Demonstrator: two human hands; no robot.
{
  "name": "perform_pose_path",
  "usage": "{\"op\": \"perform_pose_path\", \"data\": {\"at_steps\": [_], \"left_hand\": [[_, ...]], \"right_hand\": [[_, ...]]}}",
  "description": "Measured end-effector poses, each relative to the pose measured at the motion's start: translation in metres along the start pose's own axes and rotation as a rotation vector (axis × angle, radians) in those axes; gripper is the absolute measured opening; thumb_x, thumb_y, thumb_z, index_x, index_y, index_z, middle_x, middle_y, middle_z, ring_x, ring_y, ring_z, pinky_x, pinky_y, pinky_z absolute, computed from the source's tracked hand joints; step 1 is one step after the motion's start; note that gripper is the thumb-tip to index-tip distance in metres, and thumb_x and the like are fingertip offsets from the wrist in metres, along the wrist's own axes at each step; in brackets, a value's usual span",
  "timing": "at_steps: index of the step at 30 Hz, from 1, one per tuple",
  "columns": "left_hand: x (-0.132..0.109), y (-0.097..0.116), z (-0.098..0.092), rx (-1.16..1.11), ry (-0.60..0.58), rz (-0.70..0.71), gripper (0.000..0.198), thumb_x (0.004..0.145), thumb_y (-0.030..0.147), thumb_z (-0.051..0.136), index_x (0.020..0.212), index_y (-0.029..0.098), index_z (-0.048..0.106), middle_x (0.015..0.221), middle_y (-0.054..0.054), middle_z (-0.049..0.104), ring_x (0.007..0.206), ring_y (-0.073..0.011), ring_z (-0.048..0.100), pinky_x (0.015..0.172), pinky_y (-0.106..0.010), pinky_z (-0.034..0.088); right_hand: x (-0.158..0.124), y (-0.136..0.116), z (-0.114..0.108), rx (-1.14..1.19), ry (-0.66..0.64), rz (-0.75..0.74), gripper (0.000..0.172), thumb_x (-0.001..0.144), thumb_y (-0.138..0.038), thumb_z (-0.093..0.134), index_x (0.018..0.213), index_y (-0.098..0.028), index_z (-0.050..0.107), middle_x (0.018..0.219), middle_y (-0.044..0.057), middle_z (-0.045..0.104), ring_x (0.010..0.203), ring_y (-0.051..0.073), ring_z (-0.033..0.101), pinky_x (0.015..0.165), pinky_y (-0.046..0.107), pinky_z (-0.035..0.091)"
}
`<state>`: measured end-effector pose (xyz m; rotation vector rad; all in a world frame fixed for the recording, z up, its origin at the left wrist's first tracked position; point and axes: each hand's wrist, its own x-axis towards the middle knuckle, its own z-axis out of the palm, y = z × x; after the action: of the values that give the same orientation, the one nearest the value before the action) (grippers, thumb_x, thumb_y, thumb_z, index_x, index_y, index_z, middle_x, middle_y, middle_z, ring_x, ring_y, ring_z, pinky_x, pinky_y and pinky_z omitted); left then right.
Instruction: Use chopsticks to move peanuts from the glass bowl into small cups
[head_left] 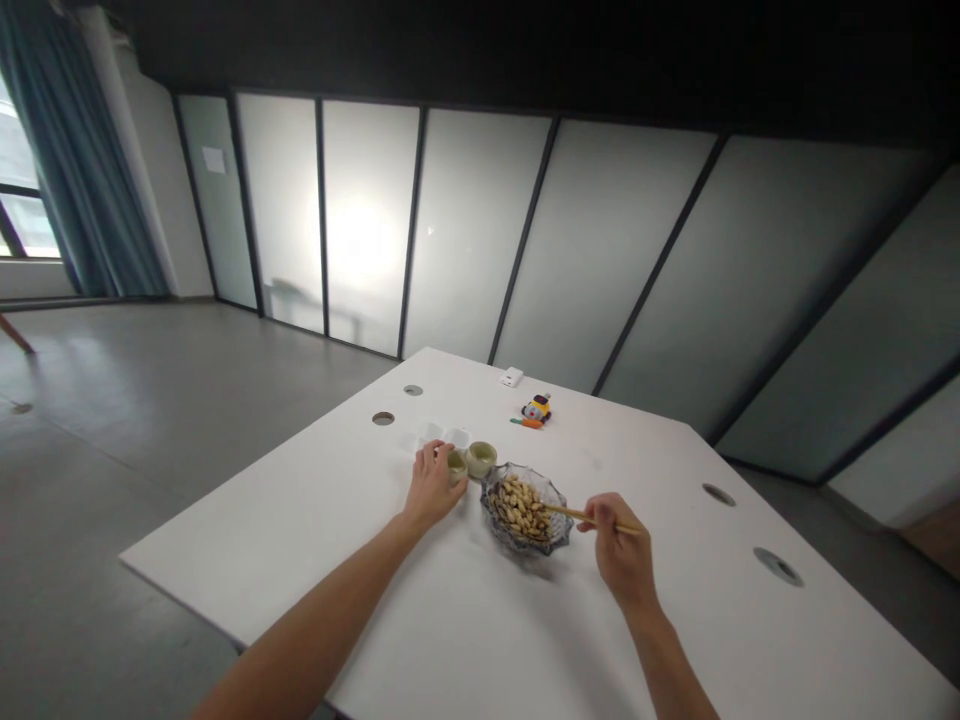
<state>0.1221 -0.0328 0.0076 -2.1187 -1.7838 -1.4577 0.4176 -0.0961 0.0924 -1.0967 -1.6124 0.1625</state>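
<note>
Far left of the glass bowl (559,536), a blue curtain (82,170) is hung beside a window (30,222). In the white worktop (315,520), left of the bowl and farther back, two round holes (383,419) are cut. Closer to the bowl, on the same side and slightly behind it, a translucent white container (431,433) is placed; its exact shape cannot be made out. The left cup (457,466), pale green, is gripped by the left hand (435,483) just left of the bowl, with the fingers curled round its far side and the thumb on its near side; whether it is lifted cannot be told. The right cup (481,457), also pale green, is set just behind the bowl's left rim. The bowl itself is heaped with peanuts (519,507), and darker pieces are seen at its left. Well behind the bowl a small white box (511,377) is laid; less far behind it, a yellow and grey toy (537,408) and an orange toy carrot (530,424) are set close together. Wooden chopsticks (568,512) are pointed into the bowl from its right, pinched in the closed fingers of the right hand (619,550). Farther right of the bowl, two further holes (778,566) are cut.
</note>
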Motion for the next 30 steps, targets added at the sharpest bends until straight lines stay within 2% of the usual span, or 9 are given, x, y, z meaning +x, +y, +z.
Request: {"op": "perform_pose_path", "data": {"at_steps": [4, 7, 10, 13, 16, 19, 24, 27, 30], "left_hand": [[0.001, -0.001, -0.001, 0.019, -0.009, 0.000, 0.052, 0.082, 0.024, 0.069, 0.131, 0.021, 0.052, 0.132, -0.014, 0.050, 0.126, -0.0342, 0.049, 0.111, -0.057, 0.044], [0.001, -0.001, -0.002, 0.027, -0.017, 0.009, 0.051, 0.083, 0.027, 0.069, 0.130, 0.022, 0.052, 0.132, -0.013, 0.050, 0.125, -0.0336, 0.049, 0.111, -0.056, 0.045], [0.002, 0.000, -0.004, 0.040, -0.034, 0.004, 0.050, 0.084, 0.028, 0.069, 0.131, 0.021, 0.052, 0.132, -0.013, 0.050, 0.124, -0.0331, 0.049, 0.110, -0.055, 0.045], [0.002, 0.004, -0.007, 0.088, -0.045, -0.037, 0.050, 0.085, 0.029, 0.069, 0.132, 0.022, 0.052, 0.133, -0.014, 0.051, 0.124, -0.0341, 0.051, 0.107, -0.056, 0.045], [0.001, 0.013, -0.013, 0.166, -0.020, -0.047, 0.050, 0.087, 0.029, 0.070, 0.134, 0.023, 0.053, 0.138, -0.016, 0.050, 0.127, -0.0371, 0.049, 0.105, -0.059, 0.044], [-0.002, 0.026, -0.019, 0.150, -0.008, 0.050, 0.045, 0.091, 0.028, 0.067, 0.134, 0.023, 0.053, 0.140, -0.016, 0.050, 0.129, -0.0361, 0.048, 0.106, -0.057, 0.043], [-0.012, 0.045, -0.019, -0.014, -0.198, 0.302, 0.052, 0.095, 0.040, 0.068, 0.141, 0.025, 0.049, 0.142, -0.014, 0.050, 0.134, -0.0336, 0.046, 0.113, -0.056, 0.041], [-0.016, 0.050, -0.016, -0.066, -0.323, 0.358, 0.060, 0.093, 0.048, 0.072, 0.143, 0.026, 0.049, 0.144, -0.013, 0.049, 0.134, -0.0338, 0.047, 0.115, -0.057, 0.041], [-0.017, 0.051, -0.016, -0.077, -0.426, 0.404, 0.071, 0.085, 0.058, 0.078, 0.143, 0.026, 0.052, 0.141, -0.014, 0.052, 0.131, -0.0357, 0.049, 0.115, -0.060, 0.039]], "right_hand": [[-0.008, 0.008, -0.008, 0.095, 0.054, 0.275, 0.067, 0.097, -0.079, 0.039, 0.066, -0.022, 0.058, 0.053, 0.004, 0.062, 0.053, 0.020, 0.064, 0.055, 0.030, 0.050], [-0.009, 0.008, -0.003, 0.235, -0.002, 0.372, 0.066, 0.091, -0.081, 0.048, 0.067, -0.022, 0.061, 0.058, 0.005, 0.065, 0.052, 0.021, 0.065, 0.054, 0.033, 0.053], [-0.013, 0.006, 0.010, 0.257, -0.095, 0.308, 0.055, 0.090, -0.074, 0.060, 0.074, -0.021, 0.067, 0.071, 0.006, 0.070, 0.062, 0.022, 0.069, 0.060, 0.034, 0.056], [-0.018, 0.003, 0.018, 0.132, -0.119, 0.129, 0.044, 0.096, -0.061, 0.061, 0.079, -0.022, 0.072, 0.081, 0.007, 0.072, 0.076, 0.023, 0.070, 0.071, 0.034, 0.056], [-0.020, 0.004, 0.017, 0.036, -0.077, 0.020, 0.039, 0.100, -0.055, 0.059, 0.082, -0.022, 0.073, 0.085, 0.007, 0.072, 0.081, 0.022, 0.069, 0.075, 0.034, 0.054], [-0.019, 0.007, 0.012, -0.004, 0.010, 0.034, 0.037, 0.100, -0.053, 0.058, 0.087, -0.022, 0.072, 0.085, 0.006, 0.072, 0.079, 0.021, 0.069, 0.073, 0.034, 0.054], [-0.018, 0.012, 0.012, -0.108, 0.128, 0.042, 0.040, 0.101, -0.055, 0.054, 0.087, -0.021, 0.070, 0.085, 0.006, 0.071, 0.079, 0.021, 0.067, 0.075, 0.035, 0.054], [-0.024, 0.022, 0.025, -0.120, 0.156, 0.044, 0.046, 0.102, -0.058, 0.049, 0.089, -0.020, 0.072, 0.096, 0.010, 0.072, 0.094, 0.024, 0.067, 0.089, 0.041, 0.055], [-0.036, 0.033, 0.044, -0.092, 0.123, 0.105, 0.054, 0.104, -0.060, 0.040, 0.095, -0.020, 0.075, 0.111, 0.013, 0.071, 0.114, 0.027, 0.064, 0.106, 0.048, 0.050]]}}
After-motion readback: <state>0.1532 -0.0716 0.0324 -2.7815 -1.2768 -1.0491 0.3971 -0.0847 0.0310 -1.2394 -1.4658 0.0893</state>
